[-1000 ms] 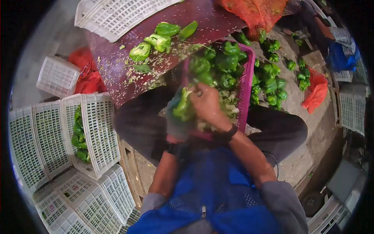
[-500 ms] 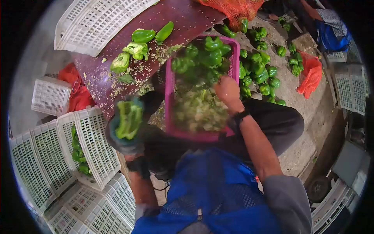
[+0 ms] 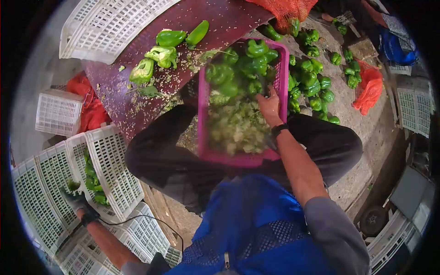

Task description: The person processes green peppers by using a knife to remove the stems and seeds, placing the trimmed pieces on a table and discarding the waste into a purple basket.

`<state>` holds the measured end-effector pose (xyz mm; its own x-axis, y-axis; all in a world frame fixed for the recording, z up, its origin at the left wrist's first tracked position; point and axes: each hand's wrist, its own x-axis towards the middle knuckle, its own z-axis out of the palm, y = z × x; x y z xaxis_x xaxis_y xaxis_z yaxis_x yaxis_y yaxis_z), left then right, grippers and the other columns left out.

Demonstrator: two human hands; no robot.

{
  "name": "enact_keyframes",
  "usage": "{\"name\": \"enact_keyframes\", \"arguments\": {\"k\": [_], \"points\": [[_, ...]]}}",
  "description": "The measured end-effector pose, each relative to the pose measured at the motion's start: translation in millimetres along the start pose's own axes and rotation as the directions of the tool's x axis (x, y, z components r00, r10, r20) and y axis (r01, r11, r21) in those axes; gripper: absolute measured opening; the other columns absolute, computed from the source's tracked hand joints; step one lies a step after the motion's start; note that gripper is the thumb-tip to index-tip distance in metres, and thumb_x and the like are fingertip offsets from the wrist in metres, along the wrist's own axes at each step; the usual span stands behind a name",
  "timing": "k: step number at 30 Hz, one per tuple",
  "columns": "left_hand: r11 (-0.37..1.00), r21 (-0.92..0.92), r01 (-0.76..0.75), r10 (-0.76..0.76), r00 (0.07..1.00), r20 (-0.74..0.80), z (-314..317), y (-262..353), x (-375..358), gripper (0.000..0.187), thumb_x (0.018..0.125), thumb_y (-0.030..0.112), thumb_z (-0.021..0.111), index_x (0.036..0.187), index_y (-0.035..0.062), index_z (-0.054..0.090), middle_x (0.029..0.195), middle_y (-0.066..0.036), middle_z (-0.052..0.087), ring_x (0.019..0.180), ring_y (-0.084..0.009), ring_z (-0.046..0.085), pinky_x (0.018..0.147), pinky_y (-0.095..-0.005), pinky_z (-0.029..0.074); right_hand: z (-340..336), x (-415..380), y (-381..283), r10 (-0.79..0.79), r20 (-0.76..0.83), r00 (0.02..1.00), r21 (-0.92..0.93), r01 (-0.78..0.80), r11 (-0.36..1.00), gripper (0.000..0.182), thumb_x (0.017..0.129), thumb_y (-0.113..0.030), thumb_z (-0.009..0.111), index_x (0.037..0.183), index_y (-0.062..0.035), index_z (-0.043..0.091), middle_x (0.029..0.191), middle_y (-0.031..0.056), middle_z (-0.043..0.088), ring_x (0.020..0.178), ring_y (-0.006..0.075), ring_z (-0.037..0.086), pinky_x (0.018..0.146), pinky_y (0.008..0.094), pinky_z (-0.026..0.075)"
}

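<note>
A pink basket (image 3: 283, 87) stands between the crossed legs, with whole green peppers (image 3: 256, 62) at its far end and pale pepper cores and scraps (image 3: 240, 130) nearer. My right hand (image 3: 269, 106) is inside its right side, thumb and fingers apart, beside the peppers; nothing shows in it. My left hand (image 3: 77, 202), in a dark glove, is over the white crates at the lower left. A green pepper piece (image 3: 73, 184) is at its fingertips; whether the fingers still hold it cannot be made out. Green peppers (image 3: 91, 178) lie in the crate beside that hand.
A dark red board (image 3: 183, 27) bears cut peppers (image 3: 161, 56), seeds and a white crate (image 3: 114, 27). More peppers (image 3: 309, 82) lie on the floor at the right, near red mesh bags (image 3: 368, 89). A cable (image 3: 156, 217) runs near my left arm.
My left hand has moved from beside the pink basket, where it had a cut pepper, down left to the white crates. My right hand has shifted slightly and its fingers have spread.
</note>
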<state>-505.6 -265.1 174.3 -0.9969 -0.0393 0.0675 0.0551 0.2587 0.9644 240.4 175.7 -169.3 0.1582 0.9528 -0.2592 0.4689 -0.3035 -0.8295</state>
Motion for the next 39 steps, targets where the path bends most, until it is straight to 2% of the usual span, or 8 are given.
{"name": "enact_keyframes", "arguments": {"k": [7,10,14,17,19,23,32,39], "points": [[0.971,-0.006,-0.239,0.222,0.893,0.391,99,27,-179,0.056,0.110,0.023,0.066,0.157,-0.0030,0.051,0.154,-0.017,0.059,0.139,-0.0260,0.060,0.118,-0.0399,0.048,5,7,29,-0.240,-0.127,0.963,-0.154,0.220,0.963,0.057,0.090,-0.012,0.071,0.144,0.0056,0.063,0.089,0.0105,0.069,0.065,0.0174,0.060,0.060,0.0370,0.050],[0.985,-0.131,-0.110,0.159,0.871,0.466,169,42,-304,0.049,0.108,0.019,0.067,0.151,-0.0046,0.060,0.147,-0.016,0.065,0.130,-0.0238,0.065,0.114,-0.0370,0.051,-1,4,9,0.032,-0.018,0.999,0.128,-0.029,0.991,0.058,0.090,-0.017,0.075,0.142,0.0074,0.063,0.094,0.0128,0.072,0.072,0.0229,0.065,0.069,0.0418,0.054],[0.860,-0.119,-0.496,0.403,0.519,0.754,219,15,-392,0.041,0.109,0.018,0.064,0.143,-0.0043,0.067,0.138,-0.016,0.071,0.124,-0.0203,0.068,0.104,-0.0357,0.057,9,6,12,-0.129,-0.152,0.980,0.167,0.154,0.974,0.073,0.087,-0.027,0.085,0.144,0.0096,0.060,0.095,0.0139,0.072,0.074,0.0269,0.067,0.072,0.0436,0.055],[1.000,-0.014,0.012,0.006,0.481,0.877,274,-13,-481,0.037,0.108,0.014,0.066,0.140,-0.0034,0.069,0.123,-0.011,0.077,0.110,-0.0186,0.073,0.099,-0.0338,0.059,29,25,49,-0.296,-0.222,0.929,-0.074,0.286,0.955,0.084,0.085,-0.030,0.090,0.150,0.0094,0.055,0.107,0.0164,0.069,0.087,0.0293,0.068,0.081,0.0437,0.056],[0.976,0.049,0.213,-0.124,0.353,0.928,304,-45,-527,0.036,0.107,0.015,0.067,0.138,-0.0022,0.070,0.117,-0.009,0.077,0.103,-0.0172,0.073,0.095,-0.0331,0.060,12,16,24,-0.063,-0.049,0.997,-0.130,0.056,0.990,0.090,0.086,-0.030,0.089,0.157,0.0073,0.047,0.140,0.0227,0.063,0.114,0.0340,0.068,0.101,0.0458,0.055],[0.895,0.160,0.417,-0.286,0.261,0.922,348,-87,-572,0.043,0.107,0.020,0.069,0.143,-0.0012,0.065,0.118,-0.009,0.073,0.096,-0.0180,0.072,0.088,-0.0345,0.062,0,24,23,0.268,0.285,0.920,0.173,-0.324,0.930,0.076,0.085,-0.023,0.087,0.149,0.0043,0.055,0.124,0.0177,0.069,0.101,0.0290,0.069,0.088,0.0440,0.057],[0.759,0.464,0.456,-0.589,0.178,0.788,411,-135,-598,0.059,0.109,0.033,0.069,0.159,0.0128,0.045,0.130,-0.010,0.068,0.094,-0.0276,0.074,0.076,-0.0410,0.065,-29,-11,-21,0.209,0.481,0.852,0.369,-0.413,0.832,0.050,0.083,-0.018,0.082,0.128,0.0003,0.068,0.086,0.0038,0.070,0.066,0.0145,0.062,0.056,0.0338,0.049],[0.934,0.132,0.333,-0.181,0.123,0.976,396,-135,-587,0.042,0.109,0.029,0.069,0.143,0.0049,0.061,0.134,-0.010,0.070,0.112,-0.0239,0.074,0.090,-0.0385,0.065,-44,-37,-56,0.040,0.601,0.798,0.263,-0.245,0.933,0.058,0.084,-0.021,0.082,0.137,0.0009,0.070,0.089,0.0059,0.070,0.062,0.0120,0.058,0.054,0.0334,0.047]]}}
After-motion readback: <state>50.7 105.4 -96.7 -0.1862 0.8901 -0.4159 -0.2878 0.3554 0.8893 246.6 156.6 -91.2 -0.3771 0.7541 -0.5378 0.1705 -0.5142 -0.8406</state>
